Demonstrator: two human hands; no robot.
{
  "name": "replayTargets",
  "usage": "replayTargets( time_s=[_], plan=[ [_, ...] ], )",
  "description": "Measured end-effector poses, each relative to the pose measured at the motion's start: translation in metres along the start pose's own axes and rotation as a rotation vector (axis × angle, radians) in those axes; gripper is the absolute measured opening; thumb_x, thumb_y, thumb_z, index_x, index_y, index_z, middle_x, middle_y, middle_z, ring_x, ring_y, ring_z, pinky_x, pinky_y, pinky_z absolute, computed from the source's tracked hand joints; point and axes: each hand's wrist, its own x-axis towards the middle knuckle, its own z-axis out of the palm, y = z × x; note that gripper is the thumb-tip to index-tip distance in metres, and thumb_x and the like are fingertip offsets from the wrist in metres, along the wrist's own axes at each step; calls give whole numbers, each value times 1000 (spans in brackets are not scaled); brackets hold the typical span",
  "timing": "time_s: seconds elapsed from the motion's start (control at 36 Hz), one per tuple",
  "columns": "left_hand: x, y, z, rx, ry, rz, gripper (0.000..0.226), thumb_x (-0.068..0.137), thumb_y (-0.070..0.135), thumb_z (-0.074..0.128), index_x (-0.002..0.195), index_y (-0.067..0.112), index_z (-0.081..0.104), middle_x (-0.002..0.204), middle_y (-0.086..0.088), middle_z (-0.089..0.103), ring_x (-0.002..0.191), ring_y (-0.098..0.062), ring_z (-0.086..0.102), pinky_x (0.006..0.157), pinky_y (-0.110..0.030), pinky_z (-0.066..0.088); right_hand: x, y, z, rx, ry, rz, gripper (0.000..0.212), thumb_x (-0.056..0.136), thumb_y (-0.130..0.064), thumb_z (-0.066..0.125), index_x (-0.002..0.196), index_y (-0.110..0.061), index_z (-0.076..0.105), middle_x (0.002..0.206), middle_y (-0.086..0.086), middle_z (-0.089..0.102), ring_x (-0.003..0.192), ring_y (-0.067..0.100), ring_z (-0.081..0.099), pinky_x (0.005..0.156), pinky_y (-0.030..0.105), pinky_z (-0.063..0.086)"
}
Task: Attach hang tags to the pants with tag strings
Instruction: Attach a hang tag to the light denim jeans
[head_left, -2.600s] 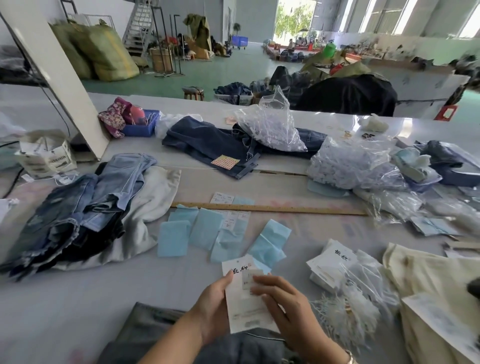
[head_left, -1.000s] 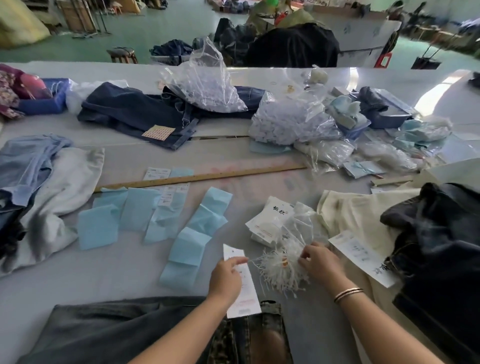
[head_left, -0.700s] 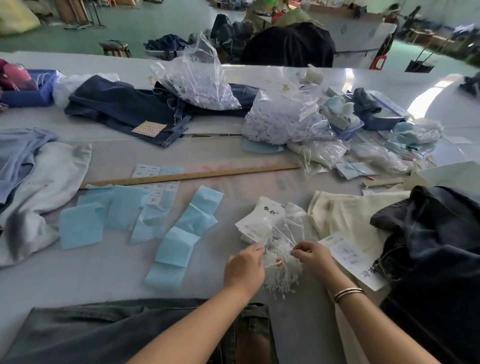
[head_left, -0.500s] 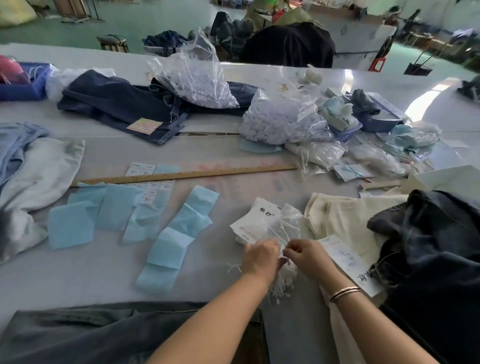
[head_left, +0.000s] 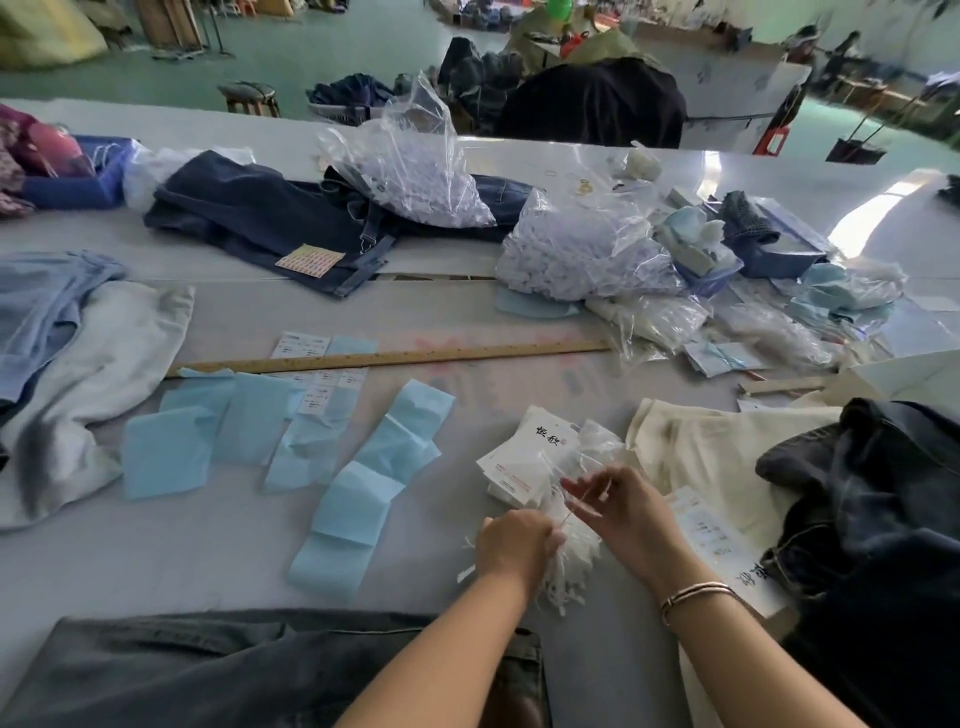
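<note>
A bundle of white tag strings (head_left: 569, 564) lies on the table in front of me. My left hand (head_left: 514, 545) grips the bundle at its left side. My right hand (head_left: 621, 506) pinches a single white string (head_left: 584, 499) and holds it just above the bundle. A stack of white hang tags (head_left: 524, 457) in a clear bag sits right behind the hands. Grey denim pants (head_left: 208, 670) lie flat at the near edge, under my left forearm. The hang tag I held earlier is not visible.
Blue paper pieces (head_left: 363, 478) and a wooden ruler (head_left: 395, 358) lie left of centre. Cream pants (head_left: 717, 457) and dark jeans (head_left: 883, 519) with a tag (head_left: 727, 551) are piled at right. Bags of white fasteners (head_left: 576, 254) and navy pants (head_left: 260, 218) lie further back.
Both hands came together at the string bundle. My left hand took hold of the bundle, and my right hand drew one string up out of it.
</note>
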Motion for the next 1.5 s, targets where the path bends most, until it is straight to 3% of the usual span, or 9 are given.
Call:
replayTargets(
  time_s=[0.11, 0.22, 0.39, 0.58, 0.75, 0.92, 1.17, 1.33, 1.5],
  plan=[
    [-12, -8, 8, 14, -31, -54, 28, 100, 34, 45, 109, 19, 67, 108, -2, 68, 102, -25, 63, 89, -37, 40, 1, -8, 10, 291, 80, -85, 17, 58, -6, 62, 51, -14, 49, 50, 0, 42, 49, 14, 45, 72, 32, 47],
    [-22, -16, 12, -92, 21, -67, 34, 100, 41, 41, 110, 22, 67, 113, 4, 67, 101, -18, 63, 82, -34, 37, 5, -32, 20, 226, 75, -105, 23, 81, -7, 49, 60, -14, 43, 53, -1, 35, 42, 11, 33, 47, 20, 40],
    [-19, -25, -31, -581, 173, -105, 30, 97, 27, 48, 112, 14, 71, 116, -3, 70, 110, -18, 62, 92, -26, 46, -12, -34, 44, -53, -114, -9, 12, 70, -12, 53, 59, -10, 58, 57, 6, 52, 47, 15, 48, 64, 29, 43],
    [-46, -52, -77, -1101, -71, -85, 30, 92, 41, 59, 91, 13, 69, 85, -1, 61, 76, -9, 56, 75, -23, 41, -39, -8, 84, -14, -290, -34, 11, 74, -11, 51, 65, -7, 57, 61, 10, 55, 55, 20, 55, 71, 35, 50],
    [-78, -71, -80, -991, 15, -75, 30, 83, 27, 73, 110, 14, 73, 102, 9, 70, 88, 8, 62, 80, -7, 45, -61, 17, 121, 8, -337, 21, 8, 72, -12, 54, 66, -6, 56, 60, 10, 54, 55, 19, 56, 73, 35, 53],
    [-105, -87, -87, -891, 139, -54, 24, 85, 29, 72, 81, 6, 76, 66, 10, 65, 57, 2, 51, 58, -12, 37, -83, 30, 134, -77, -367, 35, 14, 74, -15, 56, 61, -10, 56, 56, 4, 44, 50, 15, 46, 73, 34, 49],
    [-136, -108, -105, -728, -158, -75, 26, 81, 47, 71, 56, 42, 69, 48, 20, 57, 46, 10, 45, 47, -8, 31, -115, 54, 114, -1690, -579, -587, 19, 88, -25, 64, 106, -22, 67, 83, -7, 56, 64, -4, 44, 64, 11, 36],
    [-156, -109, -100, -800, -257, -72, 18, 83, 38, 72, 65, 33, 72, 53, 22, 54, 56, 10, 46, 58, -13, 34, -131, 74, 98, -1815, -555, -548, 24, 90, -36, 62, 109, -25, 71, 99, -5, 72, 85, 9, 64, 76, 17, 45],
    [-172, -108, -104, -877, -257, -117, 21, 78, 43, 74, 91, 26, 78, 89, 6, 75, 81, -6, 66, 73, -19, 49, -135, 75, 87, -1580, -465, -506, 10, 86, -21, 69, 93, -17, 75, 74, -10, 69, 58, -9, 53, 61, 6, 38]
  ],
)
